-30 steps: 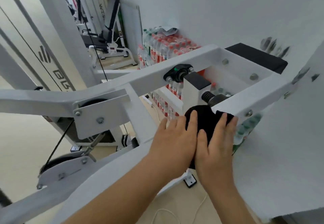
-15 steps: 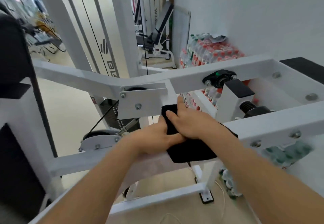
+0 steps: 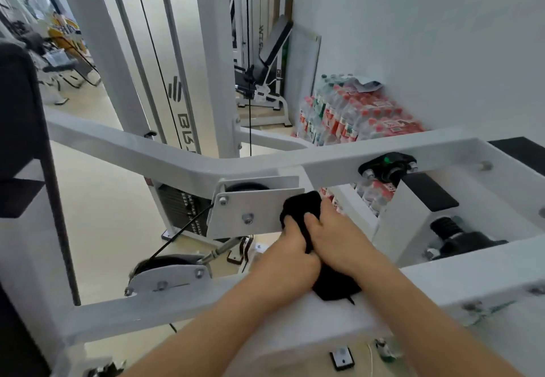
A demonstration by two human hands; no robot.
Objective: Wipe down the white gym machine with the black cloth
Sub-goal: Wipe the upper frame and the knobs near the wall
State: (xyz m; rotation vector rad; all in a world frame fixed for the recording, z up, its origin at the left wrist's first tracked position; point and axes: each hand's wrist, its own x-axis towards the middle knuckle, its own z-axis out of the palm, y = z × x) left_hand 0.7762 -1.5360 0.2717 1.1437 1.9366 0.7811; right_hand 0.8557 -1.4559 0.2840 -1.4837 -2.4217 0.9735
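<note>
**Hands and cloth now at the pulley plate**

Since a second ago our hands have carried the black cloth (image 3: 302, 206) leftward along the white gym machine (image 3: 182, 160). It has gone from the black-capped post (image 3: 429, 196) to the right edge of the bolted pulley plate (image 3: 253, 210), which the bunched cloth now touches.

From the head camera, our left hand (image 3: 290, 255) lies knuckles-up, its fingers (image 3: 290, 225) curled tight into the cloth. Our right hand (image 3: 339, 241) sits against it, fingers bent down over the same bunch. Both hands grip the cloth between them. A lower fold of the cloth shows under the right wrist, lying on the near beam (image 3: 460, 279).

Both sets of fingertips are buried in the fabric, so we cannot tell how they lie underneath, and we see neither thumb clearly. Motion blur smears the near beam at the lower right, and its bolts are hard to make out. At far left the frame edge cuts off a black pad (image 3: 17, 111). Shrink-wrapped water bottles (image 3: 354, 114) stand against the wall behind the machine.
</note>
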